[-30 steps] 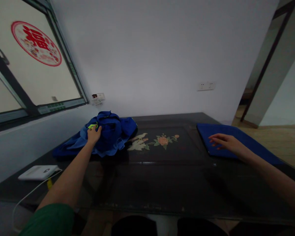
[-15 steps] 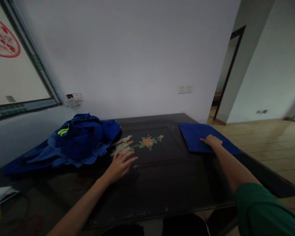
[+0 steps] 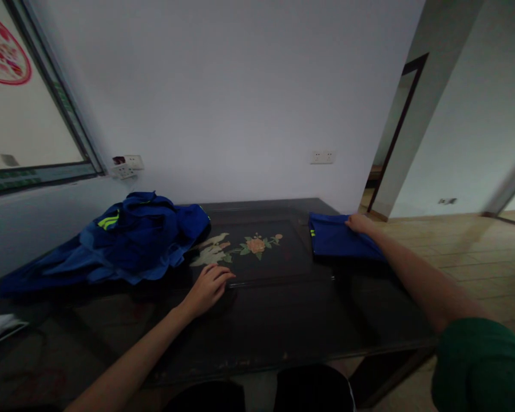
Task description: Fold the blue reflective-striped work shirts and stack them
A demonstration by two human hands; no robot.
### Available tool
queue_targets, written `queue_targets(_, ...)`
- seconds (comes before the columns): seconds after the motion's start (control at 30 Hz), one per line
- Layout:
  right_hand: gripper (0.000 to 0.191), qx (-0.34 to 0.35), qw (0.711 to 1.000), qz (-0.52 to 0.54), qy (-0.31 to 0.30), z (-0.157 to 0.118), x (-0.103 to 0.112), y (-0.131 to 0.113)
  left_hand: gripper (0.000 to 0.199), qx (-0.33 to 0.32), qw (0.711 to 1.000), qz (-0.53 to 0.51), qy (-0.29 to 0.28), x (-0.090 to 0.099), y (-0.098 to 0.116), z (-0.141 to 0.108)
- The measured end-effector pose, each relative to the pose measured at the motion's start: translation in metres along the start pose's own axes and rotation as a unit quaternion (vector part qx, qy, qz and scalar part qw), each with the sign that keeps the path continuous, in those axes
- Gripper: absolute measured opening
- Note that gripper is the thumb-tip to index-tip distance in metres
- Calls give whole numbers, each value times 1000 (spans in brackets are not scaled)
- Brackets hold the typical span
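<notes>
On the right of the dark table lies a folded blue garment [image 3: 341,237] with small yellow-green marks at its left edge. My right hand [image 3: 360,224] is closed on its far edge, which looks raised off the table. My left hand [image 3: 209,289] hovers over or rests on the tabletop near the painted bird and flower, its fingers loosely bent and nothing in it. Farther left, beyond that hand, sits a heap of crumpled blue clothes [image 3: 141,234] with yellow-green stripes.
The dark table [image 3: 261,320] stands against a white wall with a socket plate [image 3: 321,157]. Another socket and a power adapter [image 3: 123,170] are by the window frame. White papers [image 3: 0,329] lie at the table's left edge. A doorway and tiled floor are at right.
My right hand has gone from lying on the garment to gripping its far edge, and its left side now shows yellow-green marks. My left hand has stayed nearly in place, its fingers drawn closer.
</notes>
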State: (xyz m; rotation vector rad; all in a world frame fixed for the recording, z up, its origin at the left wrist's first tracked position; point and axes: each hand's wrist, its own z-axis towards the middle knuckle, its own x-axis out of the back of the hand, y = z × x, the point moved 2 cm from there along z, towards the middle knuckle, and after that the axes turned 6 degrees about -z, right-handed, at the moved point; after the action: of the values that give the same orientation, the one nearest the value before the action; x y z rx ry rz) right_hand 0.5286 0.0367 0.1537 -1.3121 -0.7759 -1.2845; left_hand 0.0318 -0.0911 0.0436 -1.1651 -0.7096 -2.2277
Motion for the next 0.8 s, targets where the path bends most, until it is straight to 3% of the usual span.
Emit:
queue_targets(0.1, 26, 42, 998, 42, -2, 6, 44, -41, 31, 22, 996, -85, 4, 1, 26, 14)
queue_targets(0.17, 24, 103, 976, 189, 35, 1, 80, -77, 28, 49, 985, -164, 11, -1, 49, 31)
queue_targets(0.3, 19, 160, 873, 442, 130, -39, 156, -151, 40, 105, 939, -325, 36, -10, 86, 79)
queue_targets(0.37, 17, 199, 828, 504, 145, -65, 185, -179, 57, 119, 919, -366, 83, -12, 93, 102)
queue_targets(0.43, 18, 235, 797, 534, 157, -90, 200, -199, 68, 110, 909, -373, 149, -9, 97, 118)
queue_targets(0.5, 21, 255, 786, 544, 146, -108, 198, -210, 71, 106, 896, -383, 199, -7, 99, 123)
queue_targets(0.6, 24, 266, 793, 541, 90, -125, 169, -217, 50, 150, 863, -442, 192, -11, 103, 109)
queue_targets(0.7, 28, 290, 801, 522, 47, -133, 130, -214, 31, 174, 851, -482, 111, -25, 112, 83)
queue_targets(0.8, 32, 319, 835, 445, 49, -137, 102, -205, 49, 123, 880, -458, -14, -41, 126, 57)
